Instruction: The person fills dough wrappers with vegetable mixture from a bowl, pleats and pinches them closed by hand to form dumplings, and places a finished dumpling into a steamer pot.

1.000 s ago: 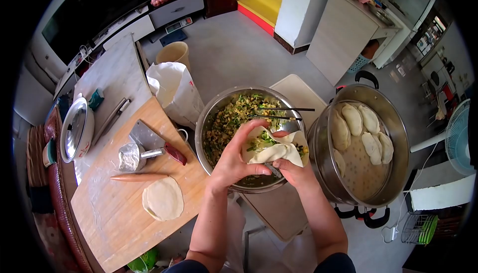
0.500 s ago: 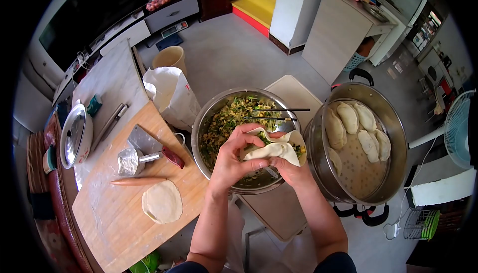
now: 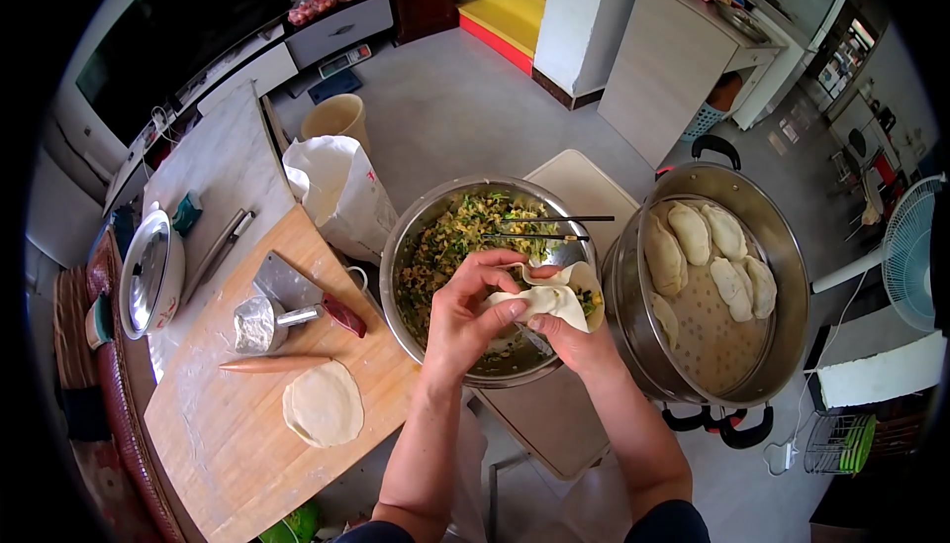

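Note:
A partly folded dumpling (image 3: 546,303) is held over the filling bowl, its dough edge pinched along the near side and green-yellow filling showing at the right end. My left hand (image 3: 471,307) is closed on its left side, thumb on the near edge. On the right side my right hand (image 3: 571,337) grips it, thumb and fingers pinching the dough. Beneath both hands sits a steel bowl (image 3: 394,320) of chopped filling (image 3: 450,236). Two dark chopsticks (image 3: 569,218) lie across its far right rim.
At right, a steamer pot (image 3: 712,370) holds several shaped dumplings (image 3: 690,233). On the left board (image 3: 228,444) are a round wrapper (image 3: 324,404), a rolling pin (image 3: 275,364), a cleaver (image 3: 288,279) and a flour cup (image 3: 258,323). Behind stands a white flour bag (image 3: 341,197).
My left fingers and thumb have shifted slightly along the dough edge, and the fold has changed shape a little. My right hand stays nearly in place. The other things look unmoved.

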{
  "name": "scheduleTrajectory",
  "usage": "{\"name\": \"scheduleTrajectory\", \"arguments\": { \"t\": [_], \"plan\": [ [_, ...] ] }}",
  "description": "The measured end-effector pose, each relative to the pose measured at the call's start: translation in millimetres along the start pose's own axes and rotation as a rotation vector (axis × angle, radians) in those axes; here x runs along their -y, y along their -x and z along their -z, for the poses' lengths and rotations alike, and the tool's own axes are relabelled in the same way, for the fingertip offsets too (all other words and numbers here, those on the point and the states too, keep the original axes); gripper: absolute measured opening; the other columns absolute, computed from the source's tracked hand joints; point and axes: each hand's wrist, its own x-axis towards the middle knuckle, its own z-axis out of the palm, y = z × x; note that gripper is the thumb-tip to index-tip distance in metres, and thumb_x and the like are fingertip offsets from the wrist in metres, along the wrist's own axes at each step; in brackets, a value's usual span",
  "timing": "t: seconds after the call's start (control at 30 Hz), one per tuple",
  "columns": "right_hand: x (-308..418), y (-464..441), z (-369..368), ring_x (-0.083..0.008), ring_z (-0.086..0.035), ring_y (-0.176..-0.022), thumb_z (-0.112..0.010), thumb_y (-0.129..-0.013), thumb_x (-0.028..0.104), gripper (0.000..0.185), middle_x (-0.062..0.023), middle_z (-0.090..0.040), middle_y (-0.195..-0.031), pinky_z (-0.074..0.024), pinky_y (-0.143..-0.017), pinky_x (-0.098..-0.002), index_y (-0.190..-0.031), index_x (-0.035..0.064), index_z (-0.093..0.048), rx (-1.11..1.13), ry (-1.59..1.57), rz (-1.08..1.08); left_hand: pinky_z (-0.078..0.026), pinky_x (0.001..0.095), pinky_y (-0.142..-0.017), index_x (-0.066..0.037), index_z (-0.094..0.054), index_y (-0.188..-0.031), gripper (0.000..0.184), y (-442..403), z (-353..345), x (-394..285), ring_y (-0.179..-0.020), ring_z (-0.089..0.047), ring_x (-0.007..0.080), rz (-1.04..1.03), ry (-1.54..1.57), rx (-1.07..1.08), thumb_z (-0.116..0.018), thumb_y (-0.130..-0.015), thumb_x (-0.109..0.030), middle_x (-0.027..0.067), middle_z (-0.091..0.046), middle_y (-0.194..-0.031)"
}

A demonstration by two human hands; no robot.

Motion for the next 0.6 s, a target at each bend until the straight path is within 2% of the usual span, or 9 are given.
{"name": "scheduleTrajectory", "arguments": {
  "t": [0.23, 0.6],
  "plan": [
    [1.2, -0.7, -3.0, -0.0197, -0.059, -0.116, -0.075, -0.081, -0.006, 0.055, -0.0093, -0.06, -0.125, -0.0502, -0.1, -0.0336, -0.13, 0.0032, -0.052, 0.008, -0.032, -0.015, -0.049, 0.0301, -0.09, 0.001, -0.071, -0.093, 0.015, 1.2, -3.4, 4.8, -0.105, -0.061, 0.0179, -0.008, 0.03, -0.101, -0.075, -0.08, 0.005, 0.0102, -0.063, -0.115],
    [2.6, -1.1, -7.4, -0.0207, -0.059, -0.117, -0.074, -0.083, -0.006, 0.052, -0.0099, -0.06, -0.126, -0.0509, -0.101, -0.0355, -0.129, 0.0055, -0.053, -0.025, -0.131, -0.072, -0.051, 0.0284, -0.084, 0.001, -0.069, -0.09, 0.013, 2.4, -12.5, 3.2, -0.091, -0.065, 0.0179, -0.156, -0.146, -0.225, -0.075, -0.079, 0.006, 0.0087, -0.069, -0.091]
  ]
}}
